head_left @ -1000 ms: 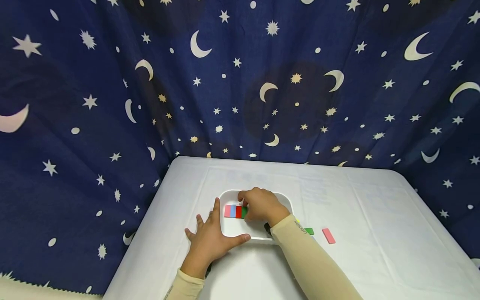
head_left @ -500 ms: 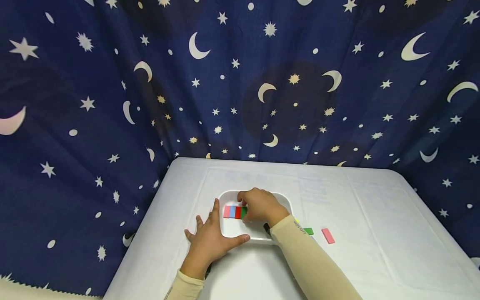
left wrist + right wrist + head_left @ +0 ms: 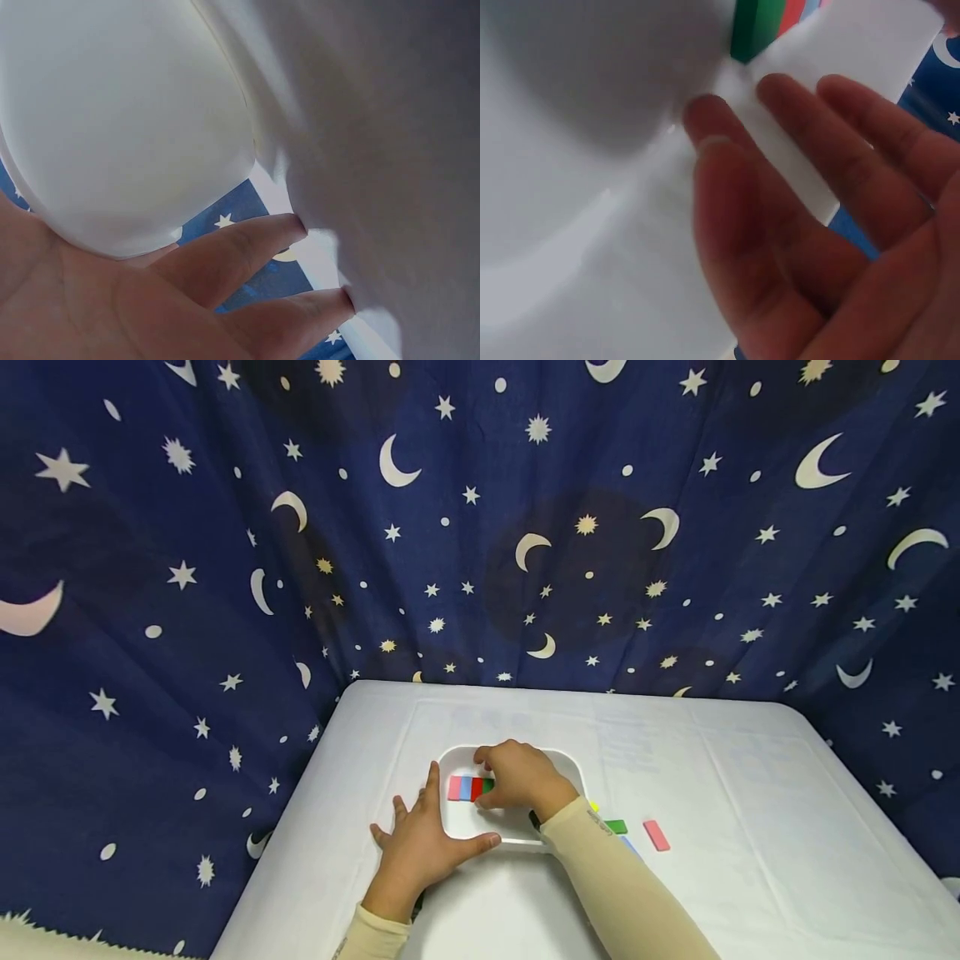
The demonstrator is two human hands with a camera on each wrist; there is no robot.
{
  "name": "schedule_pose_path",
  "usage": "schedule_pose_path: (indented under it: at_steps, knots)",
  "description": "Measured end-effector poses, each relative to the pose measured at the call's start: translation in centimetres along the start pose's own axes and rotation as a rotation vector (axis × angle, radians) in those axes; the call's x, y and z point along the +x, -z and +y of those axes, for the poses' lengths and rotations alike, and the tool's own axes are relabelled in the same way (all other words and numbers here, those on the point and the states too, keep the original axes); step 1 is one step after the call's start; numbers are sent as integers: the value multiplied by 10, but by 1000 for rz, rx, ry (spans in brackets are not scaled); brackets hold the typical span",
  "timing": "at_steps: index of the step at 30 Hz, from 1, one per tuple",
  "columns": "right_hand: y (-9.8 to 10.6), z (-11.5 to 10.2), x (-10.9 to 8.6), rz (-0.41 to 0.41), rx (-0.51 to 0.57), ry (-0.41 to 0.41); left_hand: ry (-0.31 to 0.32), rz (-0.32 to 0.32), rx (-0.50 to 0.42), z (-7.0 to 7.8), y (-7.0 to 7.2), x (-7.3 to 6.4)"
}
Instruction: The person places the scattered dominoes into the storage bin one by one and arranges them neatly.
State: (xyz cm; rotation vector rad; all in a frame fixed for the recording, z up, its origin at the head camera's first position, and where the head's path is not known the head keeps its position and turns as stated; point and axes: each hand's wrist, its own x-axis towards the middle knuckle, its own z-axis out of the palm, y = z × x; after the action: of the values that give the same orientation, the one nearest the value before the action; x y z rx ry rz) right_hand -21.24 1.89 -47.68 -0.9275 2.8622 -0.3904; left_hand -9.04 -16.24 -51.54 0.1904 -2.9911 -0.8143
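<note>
A white tray [image 3: 465, 820] lies on the table in the head view. Inside it, flat on the left, a pink block [image 3: 454, 788], a light blue block [image 3: 466, 788], a red block [image 3: 477, 789] and a dark green block [image 3: 488, 786] stand side by side in a row. My left hand [image 3: 423, 843] rests spread against the tray's near left corner, thumb along the front edge. Over the tray, my right hand [image 3: 522, 781] is at the row's right end. In the right wrist view its bent fingers hold nothing and stand apart from the green block [image 3: 754, 34].
Right of the tray lie a loose green block [image 3: 616, 827] and a pink block [image 3: 657, 835]. A yellow block [image 3: 594, 807] and a blue block [image 3: 630, 845] are partly hidden by the right sleeve. A star-patterned curtain [image 3: 480, 543] hangs behind the white-covered table [image 3: 735, 793].
My right thumb has shifted slightly left and down, away from the green block. More of the loose blue block shows beside the right sleeve. My left hand stays at the tray's corner.
</note>
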Motion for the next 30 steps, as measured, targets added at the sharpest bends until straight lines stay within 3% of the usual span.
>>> schedule_pose_path:
  at_steps: [5, 11, 17, 23, 30]
  knots:
    - [4, -4, -8, 20, 51, 9, -13, 8, 2, 0, -2, 0]
    - [9, -7, -20, 37, 110, 85, -9, 1, -16, 0, -2, -2]
    - [23, -10, -36, 62, 85, 135, -6, 0, -7, 0, 1, -3]
    - [38, -10, -58, 98, 55, 126, -14, 6, -3, 0, -1, -3]
    - [45, 1, -85, 226, -31, 166, -19, 10, -16, 1, -2, -3]
